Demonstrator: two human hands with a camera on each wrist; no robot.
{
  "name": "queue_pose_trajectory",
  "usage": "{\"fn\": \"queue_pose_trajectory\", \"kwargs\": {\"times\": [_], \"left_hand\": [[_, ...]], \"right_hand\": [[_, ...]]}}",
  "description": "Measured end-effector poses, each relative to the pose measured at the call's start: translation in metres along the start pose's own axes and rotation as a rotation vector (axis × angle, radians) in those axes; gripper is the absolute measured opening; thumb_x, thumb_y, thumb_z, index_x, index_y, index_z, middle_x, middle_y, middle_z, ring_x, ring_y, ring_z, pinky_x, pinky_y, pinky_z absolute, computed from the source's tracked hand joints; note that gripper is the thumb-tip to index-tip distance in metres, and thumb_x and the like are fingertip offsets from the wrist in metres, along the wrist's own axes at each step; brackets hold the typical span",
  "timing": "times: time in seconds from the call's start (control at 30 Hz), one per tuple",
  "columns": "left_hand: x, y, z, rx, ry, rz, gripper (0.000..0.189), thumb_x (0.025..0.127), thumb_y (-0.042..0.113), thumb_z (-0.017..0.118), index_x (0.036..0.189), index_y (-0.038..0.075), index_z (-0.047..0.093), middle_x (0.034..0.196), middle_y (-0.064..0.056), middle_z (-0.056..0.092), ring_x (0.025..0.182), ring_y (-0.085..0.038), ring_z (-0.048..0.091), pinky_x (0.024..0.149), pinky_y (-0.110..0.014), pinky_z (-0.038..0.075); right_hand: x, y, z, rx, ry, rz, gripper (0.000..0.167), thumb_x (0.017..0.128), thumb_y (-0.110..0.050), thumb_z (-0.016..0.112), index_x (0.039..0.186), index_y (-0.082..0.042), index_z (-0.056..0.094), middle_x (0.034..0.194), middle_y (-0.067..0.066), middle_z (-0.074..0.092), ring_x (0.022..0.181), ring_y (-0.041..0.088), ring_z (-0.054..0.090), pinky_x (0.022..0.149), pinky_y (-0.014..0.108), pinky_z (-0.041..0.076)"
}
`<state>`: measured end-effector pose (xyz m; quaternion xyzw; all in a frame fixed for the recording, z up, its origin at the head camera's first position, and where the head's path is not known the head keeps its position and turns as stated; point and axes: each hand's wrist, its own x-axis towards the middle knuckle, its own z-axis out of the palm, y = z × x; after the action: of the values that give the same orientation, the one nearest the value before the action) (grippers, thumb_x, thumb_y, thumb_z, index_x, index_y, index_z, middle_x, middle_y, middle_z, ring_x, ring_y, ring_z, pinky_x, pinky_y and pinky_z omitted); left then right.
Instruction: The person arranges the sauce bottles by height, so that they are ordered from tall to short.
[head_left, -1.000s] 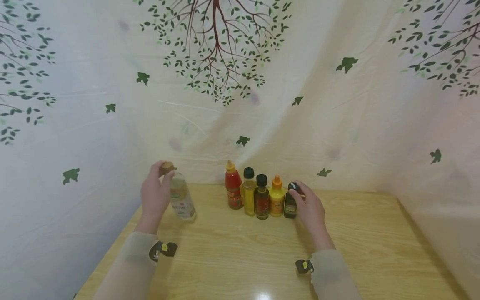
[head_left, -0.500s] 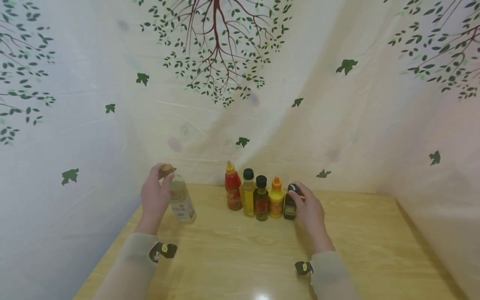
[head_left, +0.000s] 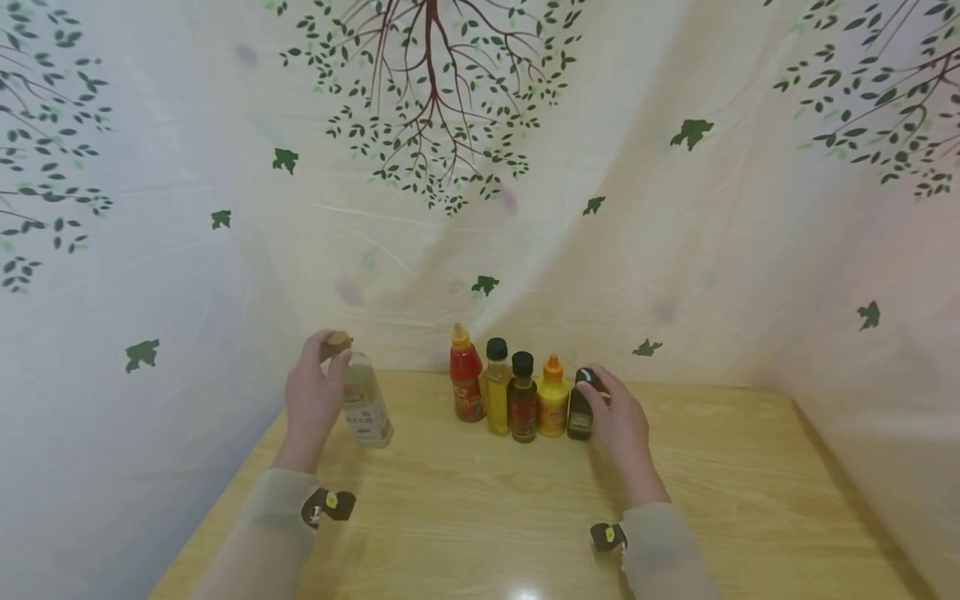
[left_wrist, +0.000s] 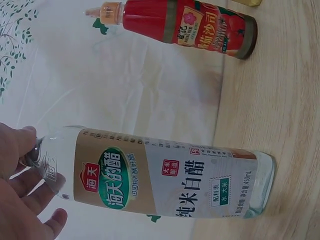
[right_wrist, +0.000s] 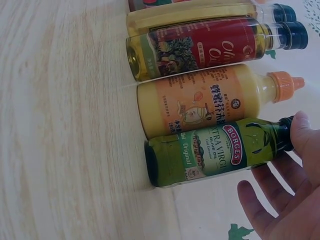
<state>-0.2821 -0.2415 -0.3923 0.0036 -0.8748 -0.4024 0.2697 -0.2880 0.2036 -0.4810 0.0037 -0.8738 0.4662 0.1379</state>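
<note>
- Head view: left hand (head_left: 311, 396) grips vinegar (head_left: 367, 415) by its top, likely to steady it.
- Apart: ketchup (head_left: 467, 385), pale oil (head_left: 497, 402), dark oil (head_left: 523, 408), mustard (head_left: 553, 408), in a row.
- Right hand (head_left: 618, 421) pinches green oil (head_left: 580, 417) by its top, beside mustard, probably for control.

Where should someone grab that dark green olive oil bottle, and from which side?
Probably grip the olive oil bottle by its narrow capped top, from the right, as the right hand does: it stands upright at the row's right end, with the orange-topped yellow bottle close on its left.
</note>
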Motion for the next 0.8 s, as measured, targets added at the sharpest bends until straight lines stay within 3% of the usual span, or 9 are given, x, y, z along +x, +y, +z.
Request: {"fn": "queue_pose_trajectory", "kwargs": {"times": [0.2, 0.37, 0.5, 0.67, 0.8], "left_hand": [[-0.001, 0.006, -0.006, -0.005, -0.043, -0.056, 0.066, 0.116, 0.036, 0.06, 0.171, 0.009, 0.035, 0.169, -0.022, 0.045, 0.156, -0.046, 0.039, 0.124, -0.069, 0.034], [0.0, 0.021, -0.003, 0.015, 0.041, 0.026, 0.065, 0.113, 0.033, 0.066, 0.168, 0.008, 0.041, 0.169, -0.02, 0.042, 0.157, -0.042, 0.038, 0.126, -0.065, 0.033], [-0.001, 0.037, 0.003, 0.015, 0.111, 0.099, 0.06, 0.11, 0.026, 0.072, 0.162, 0.007, 0.049, 0.164, -0.019, 0.048, 0.148, -0.041, 0.045, 0.122, -0.063, 0.039], [-0.003, 0.056, 0.012, -0.003, 0.14, 0.191, 0.056, 0.108, 0.021, 0.075, 0.157, 0.005, 0.054, 0.158, -0.023, 0.053, 0.128, -0.043, 0.056, 0.105, -0.06, 0.05], [-0.006, 0.064, 0.021, -0.011, 0.137, 0.235, 0.055, 0.108, 0.019, 0.075, 0.156, 0.002, 0.055, 0.157, -0.023, 0.053, 0.139, -0.043, 0.051, 0.112, -0.062, 0.046]], "right_hand": [[-0.001, -0.002, 0.0, 0.002, -0.001, 0.0, 0.057, 0.117, -0.046, 0.055, 0.165, -0.015, 0.052, 0.153, 0.023, 0.062, 0.129, 0.049, 0.066, 0.112, 0.07, 0.046], [-0.002, -0.004, -0.001, 0.012, -0.006, 0.003, 0.058, 0.117, -0.046, 0.055, 0.165, -0.014, 0.051, 0.154, 0.024, 0.061, 0.13, 0.05, 0.065, 0.112, 0.071, 0.045], [-0.001, -0.005, -0.001, 0.012, -0.014, 0.005, 0.058, 0.117, -0.046, 0.054, 0.166, -0.014, 0.05, 0.155, 0.025, 0.061, 0.131, 0.05, 0.065, 0.113, 0.071, 0.045], [-0.001, -0.004, -0.001, 0.015, -0.014, 0.006, 0.057, 0.117, -0.044, 0.055, 0.165, -0.013, 0.051, 0.153, 0.025, 0.062, 0.13, 0.05, 0.066, 0.112, 0.07, 0.046], [-0.001, -0.004, -0.001, 0.022, -0.014, 0.009, 0.055, 0.117, -0.042, 0.056, 0.164, -0.013, 0.052, 0.152, 0.025, 0.063, 0.13, 0.049, 0.066, 0.111, 0.07, 0.047]]}}
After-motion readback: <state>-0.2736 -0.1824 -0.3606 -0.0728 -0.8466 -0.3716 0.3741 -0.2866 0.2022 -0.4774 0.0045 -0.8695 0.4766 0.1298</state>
